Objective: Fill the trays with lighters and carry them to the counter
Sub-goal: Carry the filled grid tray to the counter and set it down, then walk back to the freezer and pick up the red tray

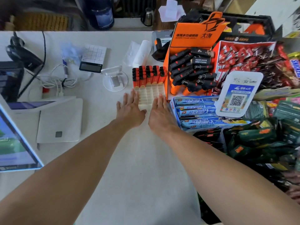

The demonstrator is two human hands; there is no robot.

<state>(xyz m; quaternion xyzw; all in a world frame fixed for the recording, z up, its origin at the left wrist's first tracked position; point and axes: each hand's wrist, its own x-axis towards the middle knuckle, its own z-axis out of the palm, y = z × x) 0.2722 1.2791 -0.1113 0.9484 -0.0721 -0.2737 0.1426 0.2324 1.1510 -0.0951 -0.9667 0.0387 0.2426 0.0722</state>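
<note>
On the white counter [97, 95], your flat, empty left hand [129, 109] and right hand [159, 113] flank the clear gridded tray's [148, 97] near end, its long axis running away toward the upright orange lighters [148, 77].

A big white flat counter [113, 39] is filling the middle, bright light is shining on it, and a dark blue round water jug [101, 13] is standing behind it.

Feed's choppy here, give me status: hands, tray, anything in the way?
Left hand and right hand open, flanking tray. Tray on counter, lighters fill far rows only. Orange display box tight against right side.
</note>
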